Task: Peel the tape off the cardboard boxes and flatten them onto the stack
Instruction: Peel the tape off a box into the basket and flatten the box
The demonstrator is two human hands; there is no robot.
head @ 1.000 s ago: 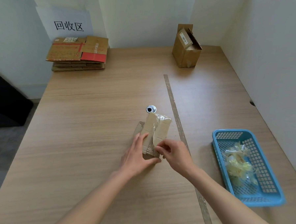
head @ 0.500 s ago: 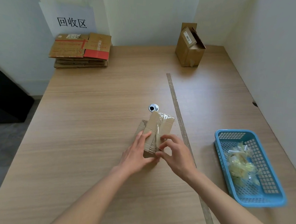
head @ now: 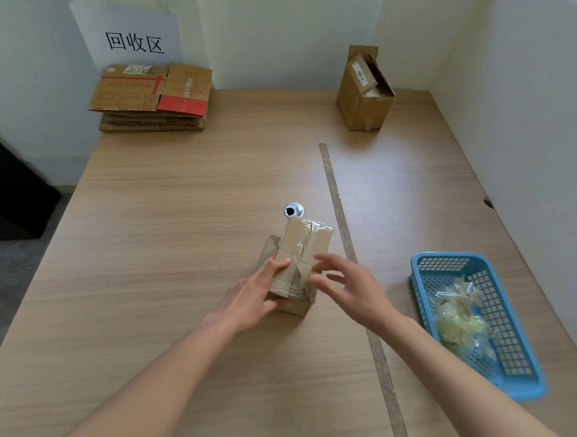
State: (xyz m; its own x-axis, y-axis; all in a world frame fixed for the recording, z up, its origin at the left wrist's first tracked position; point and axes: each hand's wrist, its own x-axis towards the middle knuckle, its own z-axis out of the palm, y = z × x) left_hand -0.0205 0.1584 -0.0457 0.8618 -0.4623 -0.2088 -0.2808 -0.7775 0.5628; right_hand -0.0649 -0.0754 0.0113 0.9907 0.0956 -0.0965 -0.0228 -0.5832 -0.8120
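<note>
**A:** Two boxes are left to do, I think. I start big: the table (head: 180,212) is wide, and the stack (head: 151,102) of flat boxes sits in the far left corner, well apart from my hands. The far box (head: 365,92) stands in the back right corner with its top flaps open.

**B:** And the one you work on?

**A:** The small box (head: 300,262) stands in the middle of the table, near the round hole (head: 293,209). My left hand (head: 254,296) holds its near side, thumb under, fingers flat on the top flap. My right hand (head: 350,288) is just beside it with fingers spread apart, holding nothing. It looks blurry.

**B:** What could go wrong?

**A:** The tape (head: 304,244) is clear and wrinkled, so I may miss its edge and pinch only cardboard. If I pull hard while my left hand holds loosely, the box could tip or slide. The tape could also tear and leave bits stuck on.

**B:** Where does the tape go?

**A:** I guess the blue basket (head: 519,380) on my right; crumpled tape (head: 459,314) lies in it. Sticky tape may cling to my fingers instead.
</note>
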